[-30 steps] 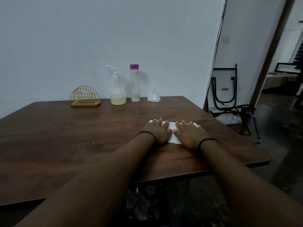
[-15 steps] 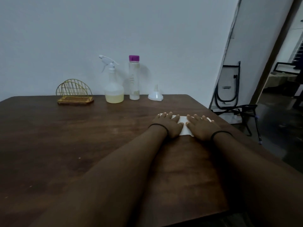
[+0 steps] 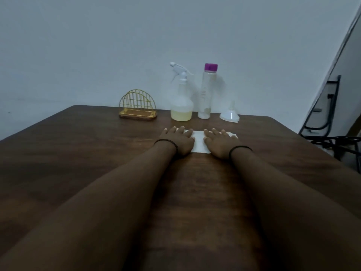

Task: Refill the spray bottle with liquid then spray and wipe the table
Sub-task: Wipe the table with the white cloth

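A clear spray bottle (image 3: 181, 102) with a white trigger head stands at the table's far edge, holding a little yellow liquid at its bottom. Right of it stands a tall clear bottle (image 3: 206, 92) with a purple cap, and a white funnel (image 3: 230, 115) sits upside down further right. A white cloth (image 3: 199, 142) lies flat on the dark wooden table (image 3: 78, 163). My left hand (image 3: 178, 140) and my right hand (image 3: 219, 142) press flat on the cloth, fingers spread, palms down, covering its two ends.
A gold wire napkin holder (image 3: 137, 105) stands left of the spray bottle by the wall. Beyond the table's right edge a black metal frame (image 3: 322, 112) leans against the wall, with more black tubing (image 3: 340, 141) low on the floor.
The view has swung to the right and closer over the table, so the bottles now sit centred. Both hands stay flat on the cloth, which has slid slightly toward the bottles.
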